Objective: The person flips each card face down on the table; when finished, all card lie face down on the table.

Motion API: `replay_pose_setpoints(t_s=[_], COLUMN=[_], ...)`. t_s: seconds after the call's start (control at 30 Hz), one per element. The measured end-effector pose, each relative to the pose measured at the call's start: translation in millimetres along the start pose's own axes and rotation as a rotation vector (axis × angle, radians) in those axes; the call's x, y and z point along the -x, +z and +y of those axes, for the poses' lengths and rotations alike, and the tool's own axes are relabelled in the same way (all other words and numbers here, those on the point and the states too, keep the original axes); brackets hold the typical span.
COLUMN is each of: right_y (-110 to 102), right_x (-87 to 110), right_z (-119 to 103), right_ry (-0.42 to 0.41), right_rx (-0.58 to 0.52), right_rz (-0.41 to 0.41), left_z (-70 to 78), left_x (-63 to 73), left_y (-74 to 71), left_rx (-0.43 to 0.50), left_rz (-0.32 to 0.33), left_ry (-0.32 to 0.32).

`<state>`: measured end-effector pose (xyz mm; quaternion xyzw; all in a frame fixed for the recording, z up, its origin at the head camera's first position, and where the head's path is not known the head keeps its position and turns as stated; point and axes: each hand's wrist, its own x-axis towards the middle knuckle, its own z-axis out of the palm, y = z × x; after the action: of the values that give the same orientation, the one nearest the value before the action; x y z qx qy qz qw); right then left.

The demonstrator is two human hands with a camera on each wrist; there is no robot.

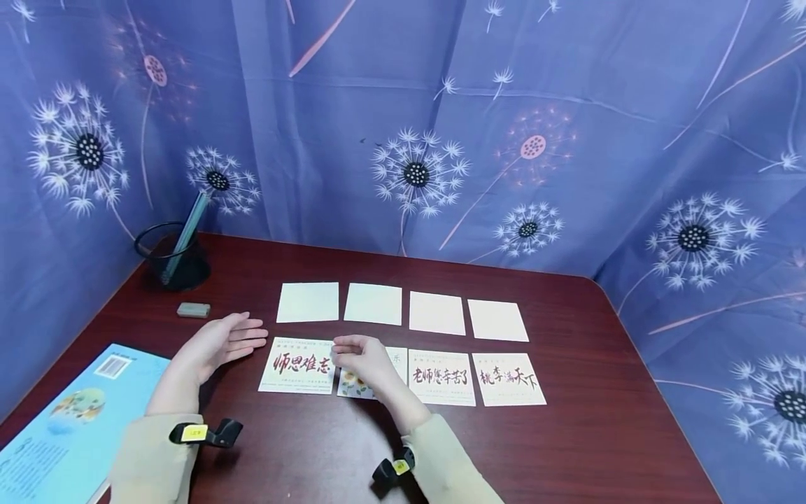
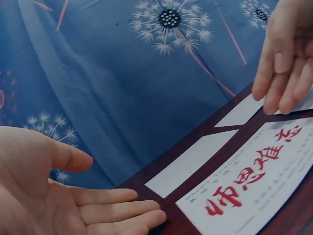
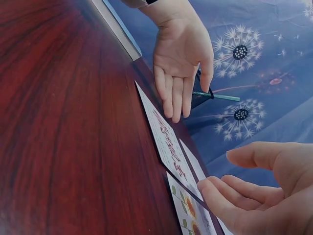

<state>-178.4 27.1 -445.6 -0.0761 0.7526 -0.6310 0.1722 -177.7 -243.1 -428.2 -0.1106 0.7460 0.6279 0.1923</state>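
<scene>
Study corner; desk [image 1: 592, 441]; book [image 1: 69, 423]; pen cup [image 1: 190, 271]

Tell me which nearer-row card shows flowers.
The second card from the left, partly hidden by the right hand: it has yellow flowers, while the other three bear red writing.

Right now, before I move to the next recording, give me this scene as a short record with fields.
left hand: open, holding nothing, left of the front row
right hand: open, over the sunflower card, partly hiding it; contact unclear
front row: four printed cards, three with red characters
back row: four cards, blank faces up
table's left side: blue book, small gray object, black cup with teal sticks
</scene>
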Motion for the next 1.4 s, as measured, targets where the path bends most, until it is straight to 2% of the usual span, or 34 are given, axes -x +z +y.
replay_pose_setpoints(t_s=[0.3, 0.63, 0.8, 1.07, 1.4], right_y=[-2.1, 0.8, 0.9, 0.5, 1.8], right_x=[2.5, 7.1, 1.8, 3.1, 2.4], right_z=[0.0, -6.7, 2.0, 2.9, 3.8], right_ry=[0.009, 0.032, 0.041, 0.034, 0.036], right_rx=[0.036, 0.084, 0.086, 0.098, 0.095], right_rz=[0.002, -0.031, -0.028, -0.039, -0.041], left_z=[-0.1, 3.7, 5.1, -1.1, -6.9], left_x=[1.5, -1.3, -1.0, -4.9, -6.9], left_y=[0.3, 5.4, 7.9, 6.5, 4.9], left_rx=[-0.007, -0.002, 0.005, 0.037, 0.036], left_rz=[-0.017, -0.023, -0.021, -0.01, 0.014], left_ry=[-0.034, -0.025, -0.019, -0.041, -0.03])
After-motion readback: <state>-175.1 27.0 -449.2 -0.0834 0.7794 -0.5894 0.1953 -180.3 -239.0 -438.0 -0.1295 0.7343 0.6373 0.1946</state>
